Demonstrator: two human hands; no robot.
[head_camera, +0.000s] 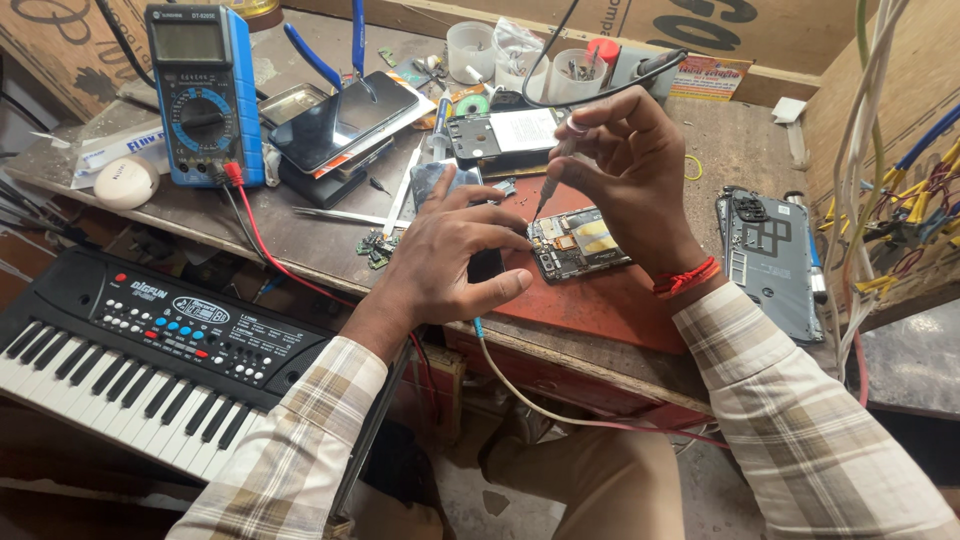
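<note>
Phone (578, 245), opened with its back off and its circuit board and yellow-taped parts showing, lies on a red mat (610, 300) near the front edge of the workbench (300, 235), between the person's two hands. The left hand (450, 262) lies flat over its near end, thumb stretched along the front and fingertips pressed at the board's edge; those fingers are spread and bearing down rather than wrapped round anything, which looks meant to keep the phone from sliding. The right hand (630, 165) arches above, fingertips pinched shut on a thin screwdriver (552, 178) held nearly upright, its tip down on the board's upper left corner; the high grip at the top probably lets the tool be spun between fingertips. A red thread band (685, 280) circles that wrist. A pale cable (530, 395) hangs from under the left hand over the bench edge. Just right of the mat lies a separate phone back cover (770, 255), inner side up, within reach. Behind the hands sit another open handset (505, 135), small plastic cups (520, 55) of parts, and blue-handled pliers (335, 55). Further left a dark phone (340, 120) lies on a stack beside a blue multimeter (205, 95) whose red lead trails across the bench. Below the bench to the left stands a black toy keyboard (140, 350).
</note>
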